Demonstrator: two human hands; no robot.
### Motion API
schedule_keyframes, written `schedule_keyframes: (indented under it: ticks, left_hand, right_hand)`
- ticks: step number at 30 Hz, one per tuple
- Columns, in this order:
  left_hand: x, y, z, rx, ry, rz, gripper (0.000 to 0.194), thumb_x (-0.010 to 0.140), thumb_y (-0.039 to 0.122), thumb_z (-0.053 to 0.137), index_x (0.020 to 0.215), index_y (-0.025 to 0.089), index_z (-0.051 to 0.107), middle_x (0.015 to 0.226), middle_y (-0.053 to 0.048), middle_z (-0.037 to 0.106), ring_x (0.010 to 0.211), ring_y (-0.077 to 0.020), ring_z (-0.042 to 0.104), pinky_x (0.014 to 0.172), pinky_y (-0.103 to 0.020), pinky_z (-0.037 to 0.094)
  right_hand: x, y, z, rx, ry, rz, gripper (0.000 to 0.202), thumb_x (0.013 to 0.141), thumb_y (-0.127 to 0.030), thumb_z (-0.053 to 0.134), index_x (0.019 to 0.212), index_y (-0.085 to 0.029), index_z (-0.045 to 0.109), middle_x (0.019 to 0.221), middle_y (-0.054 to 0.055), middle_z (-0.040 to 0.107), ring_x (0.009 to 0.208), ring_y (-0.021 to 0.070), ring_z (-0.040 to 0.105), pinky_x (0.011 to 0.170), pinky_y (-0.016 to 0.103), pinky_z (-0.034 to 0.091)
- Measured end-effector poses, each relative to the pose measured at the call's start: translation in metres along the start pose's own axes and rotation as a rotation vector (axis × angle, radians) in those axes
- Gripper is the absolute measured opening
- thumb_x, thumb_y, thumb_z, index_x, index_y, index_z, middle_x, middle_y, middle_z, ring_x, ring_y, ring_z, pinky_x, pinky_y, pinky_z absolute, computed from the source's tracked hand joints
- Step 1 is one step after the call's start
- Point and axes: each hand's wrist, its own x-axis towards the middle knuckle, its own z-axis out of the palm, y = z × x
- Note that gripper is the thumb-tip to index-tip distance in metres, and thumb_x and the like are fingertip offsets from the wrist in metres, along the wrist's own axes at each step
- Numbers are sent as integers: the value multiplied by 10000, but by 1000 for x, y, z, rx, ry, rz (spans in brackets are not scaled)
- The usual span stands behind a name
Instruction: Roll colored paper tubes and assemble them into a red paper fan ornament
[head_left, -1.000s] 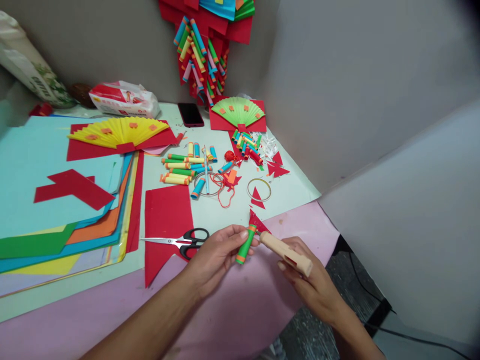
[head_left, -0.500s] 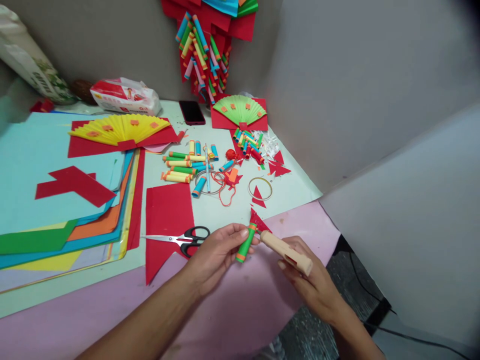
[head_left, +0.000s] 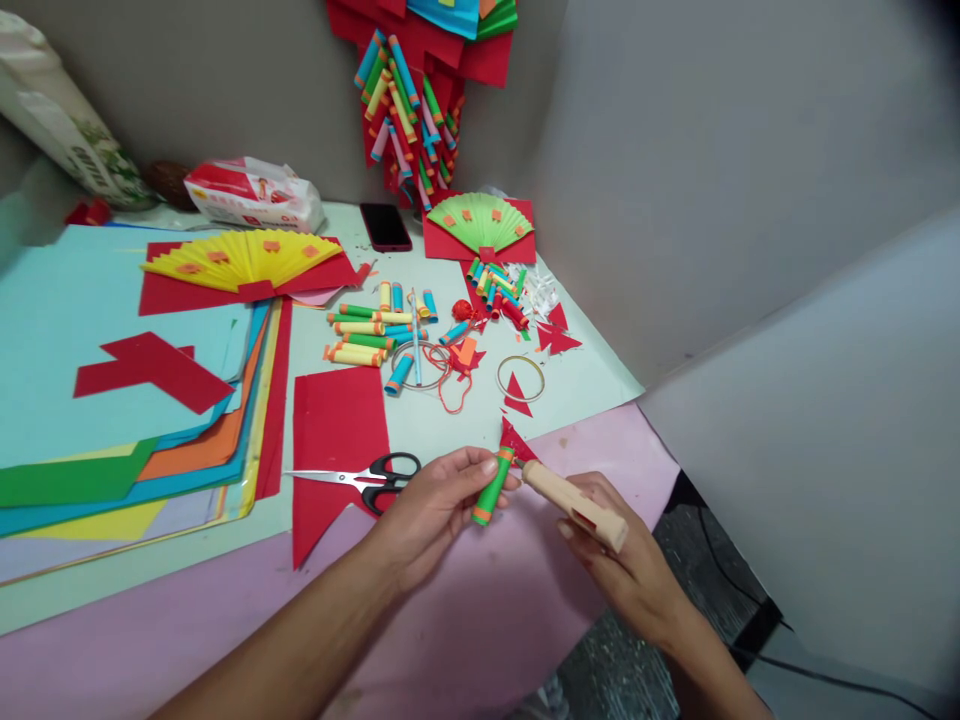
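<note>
My left hand (head_left: pixel 442 510) grips a green paper roll (head_left: pixel 491 492) with orange bands, tilted, near the table's front edge. My right hand (head_left: pixel 619 560) is wrapped round a beige wooden-looking tool (head_left: pixel 574 505). The tool's thin tip meets the roll's upper end or lies very close to it. Just behind the roll is a red paper scrap (head_left: pixel 519 443). Black-handled scissors (head_left: pixel 367 480) lie left of my left hand, on a red paper sheet (head_left: pixel 341 415).
Several coloured rolls (head_left: pixel 360 340), a red string (head_left: pixel 450 393) and a metal ring (head_left: pixel 520 380) lie behind my hands. Stacked paper (head_left: pixel 127 420) and a yellow fan (head_left: pixel 247 260) are left. A green fan (head_left: pixel 480 222), phone (head_left: pixel 385 227) and tissue pack (head_left: pixel 253 195) stand farther back.
The view has shifted very slightly. Both hands keep the same hold, with the roll and the tool in nearly the same place.
</note>
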Motion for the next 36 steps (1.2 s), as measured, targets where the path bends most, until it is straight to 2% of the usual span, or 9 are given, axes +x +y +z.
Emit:
schedule_keyframes:
  ticks: [9, 16, 24, 36]
  left_hand:
    - [0, -1, 0, 8, -11, 5, 125, 869, 218, 664, 932, 110, 655, 925, -116, 737, 761, -126, 643, 673, -209, 476]
    - [1, -1, 0, -6, -11, 1, 135, 861, 219, 675, 935, 108, 653, 931, -118, 736, 764, -130, 646, 707, -225, 488]
    - [1, -1, -2, -13, -14, 3, 123, 866, 214, 665, 932, 112, 656, 941, -119, 734, 762, -131, 647, 708, -225, 491]
    - [1, -5, -1, -11, -46, 9, 118, 874, 209, 649, 935, 108, 653, 905, -108, 727, 745, -128, 638, 663, -210, 476]
  right_hand:
    - [0, 2, 0, 3, -5, -10, 116, 934, -132, 439, 922, -230, 500, 1034, 32, 524, 917, 184, 513, 803, 299, 397]
    - [-2, 2, -1, -8, -6, 0, 139, 895, -96, 454, 891, -229, 493, 999, 25, 529, 882, 181, 524, 762, 292, 401]
    - [-1, 1, 0, -10, 7, 6, 284, 911, -99, 454, 1147, -240, 525, 1016, 29, 532, 892, 187, 527, 784, 294, 405]
    - [-1, 1, 1, -6, -3, -8, 263, 928, -118, 454, 1151, -241, 521, 1030, 33, 530, 905, 190, 526, 790, 299, 406]
